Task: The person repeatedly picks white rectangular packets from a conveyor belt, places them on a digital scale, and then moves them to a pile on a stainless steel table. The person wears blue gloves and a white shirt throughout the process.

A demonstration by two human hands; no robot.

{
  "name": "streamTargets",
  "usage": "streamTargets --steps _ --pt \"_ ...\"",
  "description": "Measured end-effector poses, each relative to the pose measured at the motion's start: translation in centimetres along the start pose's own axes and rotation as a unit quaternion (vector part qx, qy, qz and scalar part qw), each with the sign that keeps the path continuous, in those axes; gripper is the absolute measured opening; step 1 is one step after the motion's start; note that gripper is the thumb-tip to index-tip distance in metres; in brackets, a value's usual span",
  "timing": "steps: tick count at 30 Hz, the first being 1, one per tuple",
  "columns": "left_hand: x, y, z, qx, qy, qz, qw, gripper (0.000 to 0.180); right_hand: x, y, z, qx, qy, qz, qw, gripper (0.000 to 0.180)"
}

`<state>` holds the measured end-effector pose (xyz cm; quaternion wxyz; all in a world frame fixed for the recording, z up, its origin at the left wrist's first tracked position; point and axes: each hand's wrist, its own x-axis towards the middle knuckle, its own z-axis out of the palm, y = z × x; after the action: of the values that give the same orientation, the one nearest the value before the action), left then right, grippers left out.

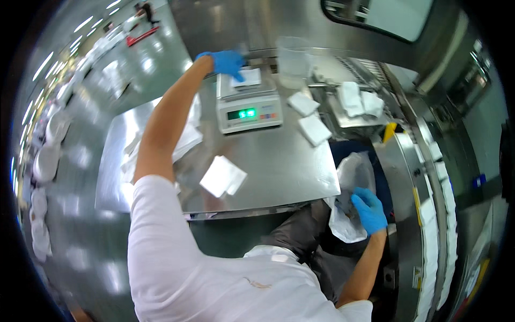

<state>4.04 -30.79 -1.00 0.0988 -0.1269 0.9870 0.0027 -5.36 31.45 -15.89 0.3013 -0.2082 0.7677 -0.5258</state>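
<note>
My left hand [224, 63], in a blue glove, reaches over the digital scale [249, 115]. Its fingers look apart, slightly smeared, with one pointing down at the edge of a folded white cloth-like pad [249, 77] on the weighing pan. The scale's display glows green. Low on the right, my right hand [370, 211], also gloved in blue, is beside a whitish plastic bag [351, 231]. Its fingers are parted and slightly bent, close to the bag's dark opening. More folded white pads [222, 176] lie on the steel table [279, 172] before me.
Right of the scale are further white pads [314, 130] and a clear plastic jug [293, 61]. A steel tray [348, 119] holds white folded pieces. White sheets [185, 140] lie under my left arm. A conveyor-like machine [410, 188] runs along my right.
</note>
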Motion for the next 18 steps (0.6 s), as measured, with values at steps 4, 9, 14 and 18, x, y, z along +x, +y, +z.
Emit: streamTargets --steps 4,9,14,18 --pt "0.9 -2.2 2.3 0.014 0.036 0.039 0.998 0.076 1.3 0.5 0.0 -0.112 -0.002 -0.028 0.993 0.048" --pt "-2.1 15.1 -3.2 -0.291 0.03 0.059 0.954 0.037 4.8 -7.4 2.4 -0.001 0.053 -0.153 0.987 0.068" --pt "-0.4 31.9 -3.5 -0.303 -0.066 0.231 0.922 0.035 7.2 -11.9 2.4 0.131 0.029 -0.208 0.969 0.057" --pt "0.1 35.3 -3.1 -0.493 -0.144 0.223 0.829 0.032 6.3 -9.1 -2.4 0.225 0.048 -0.145 0.962 0.037"
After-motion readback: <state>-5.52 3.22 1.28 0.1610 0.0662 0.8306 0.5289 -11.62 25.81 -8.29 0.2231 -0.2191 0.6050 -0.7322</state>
